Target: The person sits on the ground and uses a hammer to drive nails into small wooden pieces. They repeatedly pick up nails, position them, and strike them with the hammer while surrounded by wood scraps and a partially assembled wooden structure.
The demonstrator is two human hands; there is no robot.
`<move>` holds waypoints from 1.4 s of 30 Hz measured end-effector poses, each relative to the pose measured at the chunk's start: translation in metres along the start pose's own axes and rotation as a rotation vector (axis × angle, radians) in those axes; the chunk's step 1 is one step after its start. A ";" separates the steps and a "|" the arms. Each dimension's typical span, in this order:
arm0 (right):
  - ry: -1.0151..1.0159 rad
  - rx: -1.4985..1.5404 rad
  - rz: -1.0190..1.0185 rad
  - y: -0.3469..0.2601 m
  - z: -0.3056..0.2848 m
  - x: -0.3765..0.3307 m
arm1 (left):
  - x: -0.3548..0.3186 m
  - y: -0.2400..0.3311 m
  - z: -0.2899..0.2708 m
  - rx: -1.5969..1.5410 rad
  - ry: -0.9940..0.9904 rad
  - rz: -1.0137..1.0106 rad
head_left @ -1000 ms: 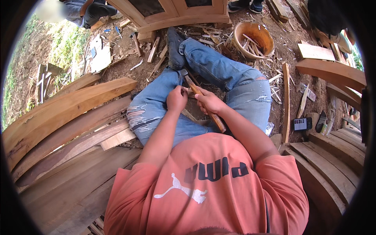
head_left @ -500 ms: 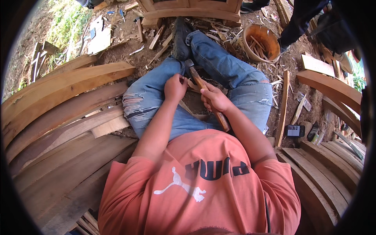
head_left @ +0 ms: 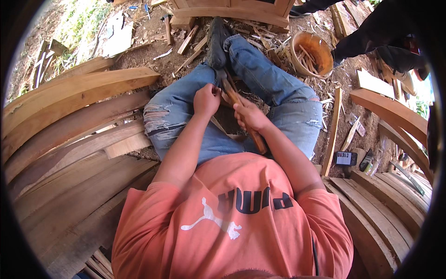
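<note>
My right hand (head_left: pixel 250 114) is wrapped around the brown wooden handle of a hammer (head_left: pixel 231 94). The hammer slants between my legs, its metal head at the far end by my shoe (head_left: pixel 216 53) and its butt near my shirt. Close beside the hammer head, my left hand (head_left: pixel 207 99) is closed with fingertips pinched together. Whatever those fingers hold, if anything, is too small or hidden to name. Under both hands, between my jeans-clad legs (head_left: pixel 274 79), part of a pale wood piece (head_left: pixel 218 124) shows; my hands and the hammer hide much of that spot.
Curved planks (head_left: pixel 83 93) are stacked at my left, more boards (head_left: pixel 371 200) at my right. A bucket (head_left: pixel 297 60) of wood scraps stands far right, near another person's dark-trousered leg (head_left: pixel 362 39). A wooden cabinet (head_left: pixel 232 11) stands ahead. A phone (head_left: pixel 346 158) lies at right.
My right hand and the hammer have shifted slightly left, bringing the head lower beside my left hand. My left hand keeps its pinch. The other person's leg has moved a little.
</note>
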State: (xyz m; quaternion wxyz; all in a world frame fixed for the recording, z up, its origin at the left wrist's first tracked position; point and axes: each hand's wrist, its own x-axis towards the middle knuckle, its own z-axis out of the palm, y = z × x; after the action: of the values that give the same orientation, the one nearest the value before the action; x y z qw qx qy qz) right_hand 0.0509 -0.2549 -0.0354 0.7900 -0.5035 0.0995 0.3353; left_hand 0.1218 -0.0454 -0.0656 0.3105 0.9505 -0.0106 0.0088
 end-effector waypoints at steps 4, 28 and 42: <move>-0.038 -0.002 0.034 0.014 -0.004 0.011 | -0.001 0.001 -0.002 0.008 -0.011 -0.006; 0.096 -0.201 0.067 0.005 0.002 0.001 | -0.010 -0.001 0.000 -0.063 0.010 -0.006; 0.262 -0.480 0.124 -0.022 0.011 -0.014 | -0.009 -0.003 0.003 -0.065 -0.032 0.115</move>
State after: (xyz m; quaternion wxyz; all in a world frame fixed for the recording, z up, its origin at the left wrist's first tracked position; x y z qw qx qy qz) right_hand 0.0521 -0.2567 -0.0075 0.6064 -0.7083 0.1492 0.3292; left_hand 0.1129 -0.0448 -0.0695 0.3400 0.9377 -0.0706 0.0114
